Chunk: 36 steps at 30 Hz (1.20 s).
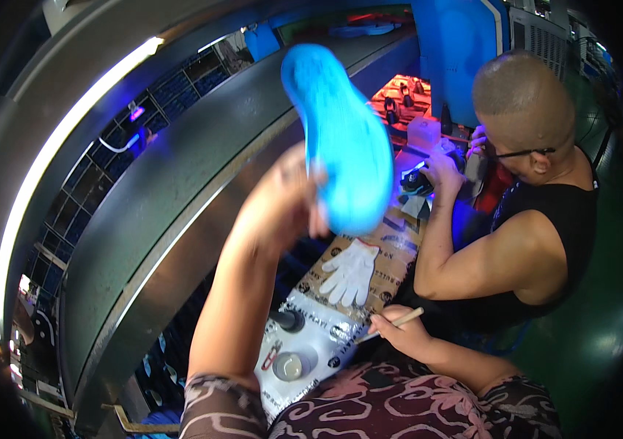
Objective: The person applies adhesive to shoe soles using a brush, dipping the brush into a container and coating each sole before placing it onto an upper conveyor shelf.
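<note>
Raised over the conveyor's near edge, my left hand [286, 201] grips a bright blue shoe sole [348, 157] by its side. The sole stands tilted up with one broad face showing. My fingers there are partly smeared by motion. Lower right, my right hand [403, 335] is closed round a thin stick with a pale wooden handle [409, 317], perhaps a brush; its tip is hard to make out. Close by on the narrow, covered bench [319, 311] lies a white glove [353, 272]. A small cup [289, 366] with pale contents stands nearer me, beside red-handled snips [271, 356].
A dark conveyor belt [172, 175] in a metal frame runs along my left, under a long bright lamp [55, 154]. At the right a co-worker [524, 212] bends over a dark shoe [418, 181]. Beyond, shoes sit in a red-lit blue machine [454, 62].
</note>
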Each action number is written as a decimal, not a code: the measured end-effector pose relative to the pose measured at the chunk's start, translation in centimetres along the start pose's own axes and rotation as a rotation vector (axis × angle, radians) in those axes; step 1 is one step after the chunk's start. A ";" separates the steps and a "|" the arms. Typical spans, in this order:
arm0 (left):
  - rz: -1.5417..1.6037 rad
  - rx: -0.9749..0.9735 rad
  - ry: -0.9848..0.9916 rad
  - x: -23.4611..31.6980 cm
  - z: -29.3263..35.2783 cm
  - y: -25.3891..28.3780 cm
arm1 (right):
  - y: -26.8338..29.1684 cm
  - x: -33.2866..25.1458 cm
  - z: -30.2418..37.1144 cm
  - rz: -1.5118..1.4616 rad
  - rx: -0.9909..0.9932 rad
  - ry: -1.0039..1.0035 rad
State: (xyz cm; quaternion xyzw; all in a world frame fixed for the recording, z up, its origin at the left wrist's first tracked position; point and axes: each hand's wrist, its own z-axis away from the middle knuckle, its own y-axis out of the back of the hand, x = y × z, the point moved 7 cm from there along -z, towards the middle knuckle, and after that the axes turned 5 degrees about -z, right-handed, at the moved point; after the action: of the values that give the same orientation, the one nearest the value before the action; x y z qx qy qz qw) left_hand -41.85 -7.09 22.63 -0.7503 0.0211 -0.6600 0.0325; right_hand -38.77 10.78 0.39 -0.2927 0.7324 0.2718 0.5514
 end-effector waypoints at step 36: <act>0.850 1.429 0.283 -30.7 64.2 6.0 | -12.0 4.2 1.6 -0.162 -0.234 -0.319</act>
State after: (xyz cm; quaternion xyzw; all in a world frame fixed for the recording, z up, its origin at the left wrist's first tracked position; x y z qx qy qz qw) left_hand 17.99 -9.43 -16.33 -0.3879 -0.1171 -0.5340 0.7421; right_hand -29.94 3.20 -5.01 -0.3660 0.5732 0.3526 0.6428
